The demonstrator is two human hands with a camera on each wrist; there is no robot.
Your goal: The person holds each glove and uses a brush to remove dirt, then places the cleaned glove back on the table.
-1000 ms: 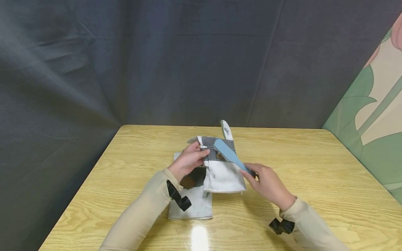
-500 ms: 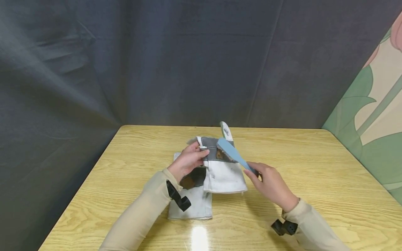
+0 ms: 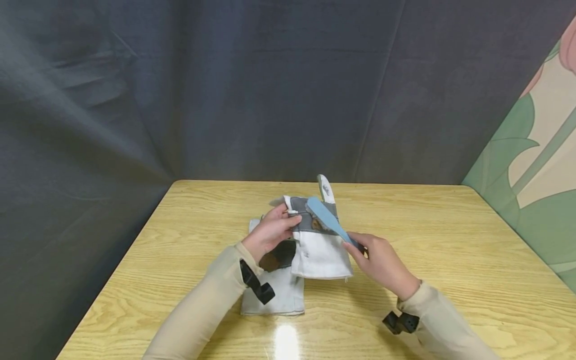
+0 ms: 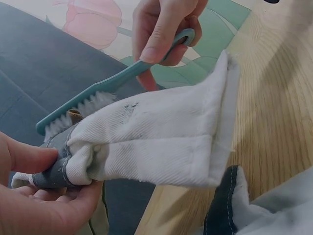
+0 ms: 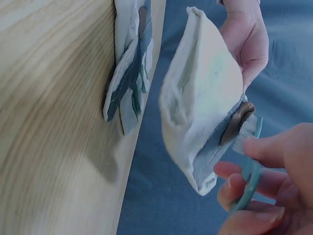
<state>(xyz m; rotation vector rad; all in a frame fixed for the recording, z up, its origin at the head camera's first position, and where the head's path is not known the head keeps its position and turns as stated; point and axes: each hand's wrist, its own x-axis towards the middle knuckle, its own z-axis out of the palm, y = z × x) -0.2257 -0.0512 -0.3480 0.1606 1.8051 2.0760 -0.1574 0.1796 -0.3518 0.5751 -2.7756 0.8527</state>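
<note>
My left hand (image 3: 271, 231) grips a white canvas work glove (image 3: 321, 255) by its side, thumb on the grey band. The glove is raised off the table, its cuff towards me and one finger pointing away. A brown patch (image 5: 238, 122) shows on the band. In my right hand (image 3: 382, 260) is a light-blue scrub brush (image 3: 325, 216), pinched by its handle. White bristles (image 4: 93, 105) face the glove and meet it around the brown patch in the left wrist view. A second glove (image 3: 274, 292) lies on the table beneath my left hand, partly covered.
The wooden table (image 3: 441, 230) extends to both sides of the gloves. A dark cloth (image 3: 279, 100) hangs behind it and along the left. At the right is a floral-patterned curtain or wall (image 3: 535, 165).
The brush has slid slightly towards the right and back to the left across the glove's grey band, my right hand moving with it. My left hand and the glove have barely shifted.
</note>
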